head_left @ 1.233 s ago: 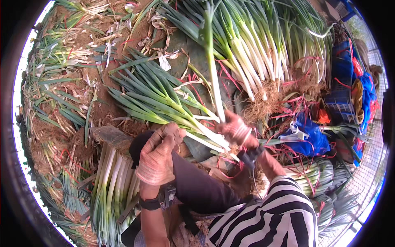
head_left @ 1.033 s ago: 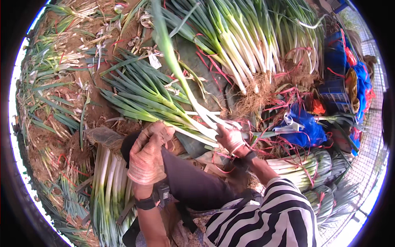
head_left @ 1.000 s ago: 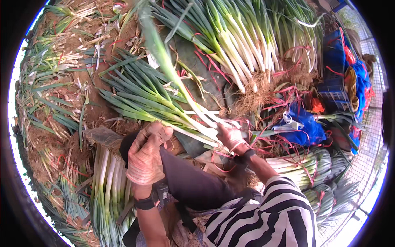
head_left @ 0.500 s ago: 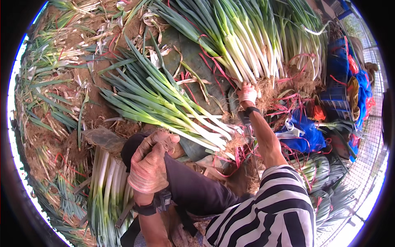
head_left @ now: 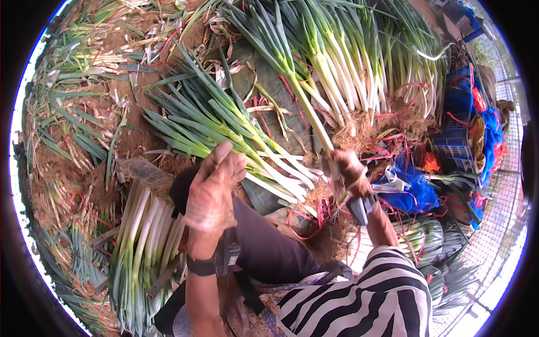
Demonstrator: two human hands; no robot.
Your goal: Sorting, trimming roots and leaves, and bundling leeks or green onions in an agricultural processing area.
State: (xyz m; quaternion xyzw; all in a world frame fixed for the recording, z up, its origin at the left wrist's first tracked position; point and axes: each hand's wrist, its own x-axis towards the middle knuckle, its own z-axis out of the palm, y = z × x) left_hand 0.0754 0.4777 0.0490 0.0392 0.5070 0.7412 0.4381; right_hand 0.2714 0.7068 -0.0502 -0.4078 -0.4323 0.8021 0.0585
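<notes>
Stalk of green onion [head_left: 310, 112] stands out first from where I am: the right hand [head_left: 346, 167] has it gripped round the pale lower end. Half a second ago that hand was up at the root ends of the big heap [head_left: 353, 73]; now it has drawn back toward the person, and the stalk comes with it. The left hand [head_left: 216, 185] has risen a little too, over the dark trouser leg [head_left: 275, 241], its fingers curled in; I can't tell whether they pinch anything.

The stalk lies between the big heap and the smaller pile [head_left: 224, 126], overlapping the heap's near edge from my view. Its long axis slants steeply, white end low beside the person's right hand, green leaves fanning away up and to the left. Below the grip everything blurs, so the roots can't be made out.

The smaller pile rests much as it did, leaves to the upper left, white ends toward the right hand. Red ties [head_left: 390, 147] are tangled near the heap's roots, and a blue bag [head_left: 418, 194] sits just to the right.
</notes>
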